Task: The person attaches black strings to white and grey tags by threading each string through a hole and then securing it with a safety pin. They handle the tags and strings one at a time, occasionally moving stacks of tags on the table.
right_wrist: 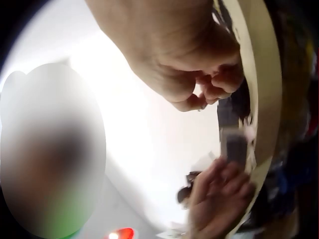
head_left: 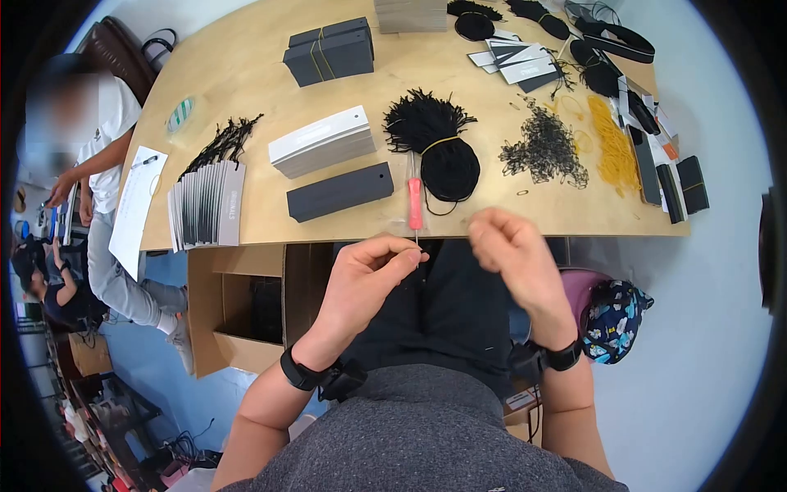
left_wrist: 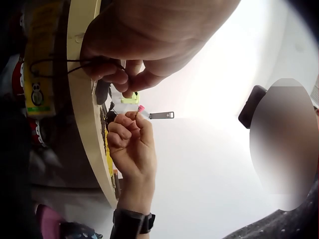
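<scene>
My left hand [head_left: 369, 275] is at the table's front edge, thumb and forefinger pinched together. In the left wrist view a thin black cord [left_wrist: 50, 60] hangs in a loop from its fingers. A screwdriver [head_left: 415, 203] with a pink handle lies on the table above that hand, its thin shaft reaching down toward the fingertips. To the right, my right hand [head_left: 516, 254] is raised with curled fingers, slightly blurred. A tiny metal piece [right_wrist: 202, 107] glints at its thumb tip in the right wrist view; its kind is too small to make out.
Behind the screwdriver lies a bundle of black cords [head_left: 451, 172]; a pile of small black pins [head_left: 545, 148] and yellow bands [head_left: 611, 148] sit to its right. Stacked tags [head_left: 324, 139] and corded tags [head_left: 205, 205] stand left. An open cardboard box [head_left: 246, 348] is below; another person [head_left: 111, 164] sits left.
</scene>
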The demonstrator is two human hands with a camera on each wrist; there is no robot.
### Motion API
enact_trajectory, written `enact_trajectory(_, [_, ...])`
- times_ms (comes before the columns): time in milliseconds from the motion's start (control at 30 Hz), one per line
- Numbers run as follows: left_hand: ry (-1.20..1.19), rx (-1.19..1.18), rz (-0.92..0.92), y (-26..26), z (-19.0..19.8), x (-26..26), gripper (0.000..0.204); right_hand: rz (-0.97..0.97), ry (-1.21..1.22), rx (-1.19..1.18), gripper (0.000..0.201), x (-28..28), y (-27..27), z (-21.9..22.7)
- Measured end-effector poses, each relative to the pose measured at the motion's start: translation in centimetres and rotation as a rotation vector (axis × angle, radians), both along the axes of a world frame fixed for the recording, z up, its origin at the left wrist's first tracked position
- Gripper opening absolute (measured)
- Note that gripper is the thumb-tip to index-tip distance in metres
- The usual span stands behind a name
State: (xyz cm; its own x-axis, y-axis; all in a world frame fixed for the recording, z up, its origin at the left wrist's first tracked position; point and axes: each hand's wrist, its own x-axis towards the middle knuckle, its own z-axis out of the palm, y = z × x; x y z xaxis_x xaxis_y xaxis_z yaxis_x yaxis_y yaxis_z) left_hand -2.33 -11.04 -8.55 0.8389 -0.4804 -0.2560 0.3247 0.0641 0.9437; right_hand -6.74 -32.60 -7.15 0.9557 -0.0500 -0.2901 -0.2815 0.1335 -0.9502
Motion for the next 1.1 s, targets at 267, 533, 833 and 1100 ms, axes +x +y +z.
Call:
enact_trajectory(267, [-0.112,0.025,-0.007,0.0,-0.4,0.2,0.012,0.165,0.209,0.520,0.024,0.0,2.3,-1.2])
enact_trajectory(533, [-0.131,-0.003,0.004,0.0,-0.3,0.1,0.012,0.136,0.296,0.511,0.025,-0.1,2.4,-1.2])
enact_trajectory(833, [-0.057,-0.006,-0.022,0.5,-0.3,0.1,0.014,-0.054,-0.430,-0.648,0.018,-1.2,3.8,0.9])
enact_trajectory(1100, [-0.063,0.010,-0.037,0.6,-0.3,0.0,0.015,0.002,-0.752,-0.953,0.017,-0.8,3.5,-0.4])
